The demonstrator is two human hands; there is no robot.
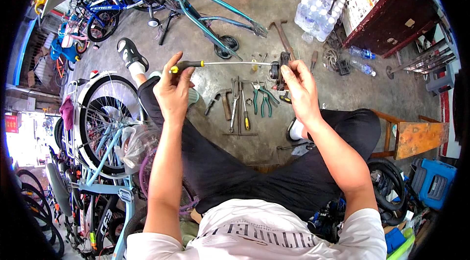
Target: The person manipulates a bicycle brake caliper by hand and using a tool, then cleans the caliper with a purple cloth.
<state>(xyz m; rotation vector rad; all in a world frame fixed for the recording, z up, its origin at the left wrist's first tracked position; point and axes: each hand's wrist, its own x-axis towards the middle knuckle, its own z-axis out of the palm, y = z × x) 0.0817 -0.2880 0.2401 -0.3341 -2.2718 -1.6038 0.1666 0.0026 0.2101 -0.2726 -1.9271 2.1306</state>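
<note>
My left hand (172, 94) grips a long screwdriver (230, 63) by its black and yellow handle, the shaft pointing right. Its tip meets a small black metal part (279, 71), which looks like a bicycle component; the exact kind I cannot make out. My right hand (300, 88) is closed on that part, thumb along its near side. On the floor below lie a hammer (225, 106), a wrench (234, 108), a second screwdriver (246, 113) and green-handled pliers (267, 102).
A teal bicycle frame (208, 17) lies ahead, near shrink-wrapped bottles (318, 11) and a pickaxe-like hammer (281, 35). Bicycles crowd the left, including a light blue one (105, 157). A wooden stool (421, 140) and a blue case (433, 181) stand at the right.
</note>
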